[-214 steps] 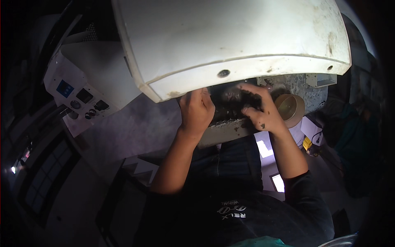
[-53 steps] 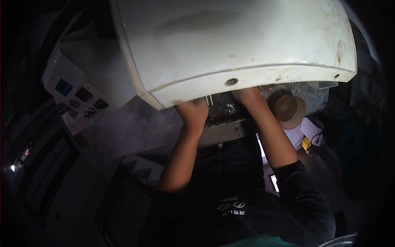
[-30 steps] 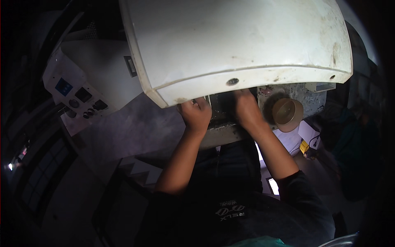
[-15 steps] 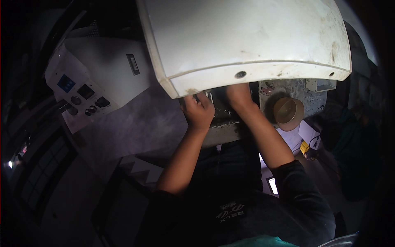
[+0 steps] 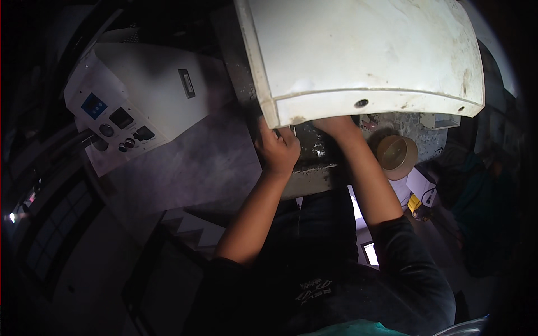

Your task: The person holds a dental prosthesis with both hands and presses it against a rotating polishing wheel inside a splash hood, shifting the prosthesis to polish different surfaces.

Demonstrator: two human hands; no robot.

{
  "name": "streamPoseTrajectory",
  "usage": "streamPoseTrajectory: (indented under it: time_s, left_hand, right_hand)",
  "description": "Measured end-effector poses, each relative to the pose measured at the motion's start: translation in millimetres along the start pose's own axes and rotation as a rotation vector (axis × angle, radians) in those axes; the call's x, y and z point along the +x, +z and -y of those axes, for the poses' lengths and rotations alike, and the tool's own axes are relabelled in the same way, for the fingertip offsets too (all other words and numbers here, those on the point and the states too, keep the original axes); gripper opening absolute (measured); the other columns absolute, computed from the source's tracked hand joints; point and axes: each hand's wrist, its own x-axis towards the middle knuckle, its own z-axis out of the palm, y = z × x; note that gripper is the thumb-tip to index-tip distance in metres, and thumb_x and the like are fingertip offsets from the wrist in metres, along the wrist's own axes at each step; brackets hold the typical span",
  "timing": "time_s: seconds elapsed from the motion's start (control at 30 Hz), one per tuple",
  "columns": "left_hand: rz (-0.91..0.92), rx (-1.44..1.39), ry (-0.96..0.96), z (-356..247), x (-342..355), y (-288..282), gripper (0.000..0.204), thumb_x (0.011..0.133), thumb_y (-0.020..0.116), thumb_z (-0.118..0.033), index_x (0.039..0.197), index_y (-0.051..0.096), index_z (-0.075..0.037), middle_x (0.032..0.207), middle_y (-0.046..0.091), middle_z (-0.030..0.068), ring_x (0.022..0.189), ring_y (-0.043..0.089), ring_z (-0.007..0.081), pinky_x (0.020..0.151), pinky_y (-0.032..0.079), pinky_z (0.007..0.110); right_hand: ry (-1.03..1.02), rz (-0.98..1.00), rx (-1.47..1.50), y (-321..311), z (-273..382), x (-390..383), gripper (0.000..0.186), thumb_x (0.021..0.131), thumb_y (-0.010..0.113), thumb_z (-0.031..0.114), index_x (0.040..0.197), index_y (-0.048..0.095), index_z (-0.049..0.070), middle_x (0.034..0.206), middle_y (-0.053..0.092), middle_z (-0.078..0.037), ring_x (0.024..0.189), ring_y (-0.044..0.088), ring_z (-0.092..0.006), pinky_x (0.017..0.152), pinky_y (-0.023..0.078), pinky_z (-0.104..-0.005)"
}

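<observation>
A big white curved cover, stained along its front edge, spreads over the upper middle of the picture. At its front left corner is my left hand, fingers curled and partly behind the edge; what they hold does not show. My right hand reaches beneath the front edge to the right of it, its fingers hidden by the cover. Between my hands lies a dark, wet-looking recess in a worn machine bed.
Left stands a white machine housing with dials and a blue panel. A round tan bowl sits right of my right forearm, near a small open metal box. Further down is a yellow object beside a white box.
The white cover has shifted to the right, baring a dark strip along its left side. My left hand has moved slightly right with its corner, and the right hand a little too.
</observation>
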Motion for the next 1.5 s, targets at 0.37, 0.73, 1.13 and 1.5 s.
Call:
streamPoseTrajectory:
  time_s: [0.37,0.73,1.13,1.5]
  left_hand:
    - [0.013,0.038,0.033,10.2,-3.2,1.8,0.017,0.080,0.047,0.007,0.096,0.048,0.006,0.081,0.057,0.0181,0.071,0.060,0.0277,0.062,0.047,0.031]
    - [-0.012,0.056,0.140,3.7,2.1,0.8,0.017,0.080,0.045,0.008,0.097,0.047,0.008,0.085,0.056,0.0183,0.070,0.061,0.0255,0.060,0.050,0.030]
    - [0.020,0.031,-0.004,0.3,-2.0,1.2,0.016,0.080,0.049,0.005,0.096,0.049,0.005,0.078,0.057,0.0187,0.067,0.061,0.0301,0.058,0.046,0.032]
    - [0.008,0.105,0.089,-6.1,3.8,1.4,0.014,0.080,0.049,0.003,0.094,0.049,0.006,0.076,0.055,0.0191,0.064,0.058,0.0333,0.055,0.045,0.035]
  right_hand:
    - [-0.069,0.018,-0.089,10.1,-24.7,-5.1,0.040,0.077,0.057,0.027,0.111,0.055,0.006,0.113,0.054,-0.018,0.107,0.049,-0.0358,0.093,0.036,-0.0440]
    - [-0.103,-0.224,0.083,-14.6,3.6,-2.1,0.037,0.074,0.060,0.024,0.109,0.059,0.011,0.109,0.058,-0.012,0.103,0.051,-0.0326,0.092,0.036,-0.0458]
    - [-0.118,-0.127,-0.143,-16.9,-4.3,12.2,0.036,0.074,0.057,0.022,0.108,0.058,0.010,0.108,0.057,-0.013,0.102,0.052,-0.0331,0.089,0.038,-0.0457]
    - [-0.182,-0.177,-0.277,-2.3,-27.7,24.8,0.046,0.072,0.060,0.026,0.114,0.055,0.011,0.116,0.053,-0.013,0.110,0.046,-0.0339,0.095,0.032,-0.0474]
